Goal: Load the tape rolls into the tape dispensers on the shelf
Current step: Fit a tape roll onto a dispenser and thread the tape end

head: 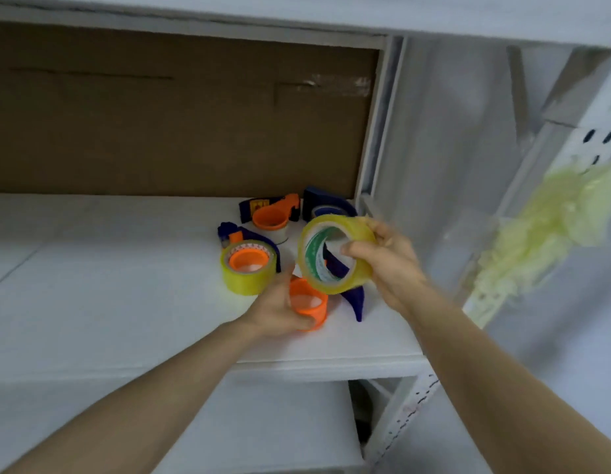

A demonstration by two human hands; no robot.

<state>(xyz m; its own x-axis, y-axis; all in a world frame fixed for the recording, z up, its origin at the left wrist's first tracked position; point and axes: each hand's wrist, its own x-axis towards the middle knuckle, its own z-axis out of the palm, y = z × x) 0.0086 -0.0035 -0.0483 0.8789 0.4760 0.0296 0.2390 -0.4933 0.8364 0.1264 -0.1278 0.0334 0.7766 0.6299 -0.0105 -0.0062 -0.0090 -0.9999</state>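
Observation:
My right hand (382,261) grips a yellowish clear tape roll (331,254), tilted on edge just above a blue dispenser with an orange hub (309,302). My left hand (280,309) clasps that orange hub from the left. The dispenser's blue blade end (357,299) points toward me. Left of it, a second blue dispenser (249,265) has a yellowish tape roll seated on its orange hub. Behind, a third dispenser (271,213) shows an orange hub, and a fourth blue dispenser (326,206) lies partly hidden behind the held roll.
All of this lies on a white shelf board (109,285) with a brown cardboard backing (177,114). A white perforated upright (410,401) frames the right side. A pale green fluffy duster (543,230) hangs at the right. Another shelf (263,422) lies below.

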